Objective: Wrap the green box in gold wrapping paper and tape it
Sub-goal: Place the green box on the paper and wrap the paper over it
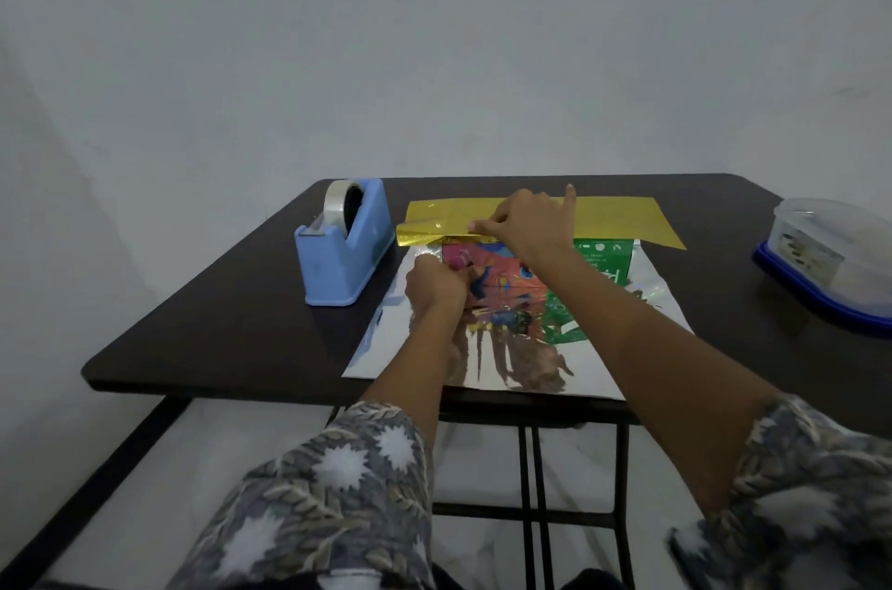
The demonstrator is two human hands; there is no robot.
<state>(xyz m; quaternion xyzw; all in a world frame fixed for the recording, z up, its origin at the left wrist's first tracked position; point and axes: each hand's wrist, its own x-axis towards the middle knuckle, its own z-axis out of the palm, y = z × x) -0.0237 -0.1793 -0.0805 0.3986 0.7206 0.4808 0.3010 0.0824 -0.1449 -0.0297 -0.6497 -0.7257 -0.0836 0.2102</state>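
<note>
The green box (603, 260), with a colourful picture on its near side, stands on the wrapping paper (622, 222) in the middle of the dark table. The paper's gold face is folded over the box's far edge; its silver mirror side lies flat toward me and reflects the box. My right hand (526, 222) pinches the gold fold at the box's top far edge, index finger raised. My left hand (434, 283) grips the box's near left corner, fingers curled against it.
A blue tape dispenser (340, 246) with a clear roll stands left of the paper. A clear lidded container on a blue base (830, 261) sits at the table's right edge. The dark table (231, 309) backs onto a white wall.
</note>
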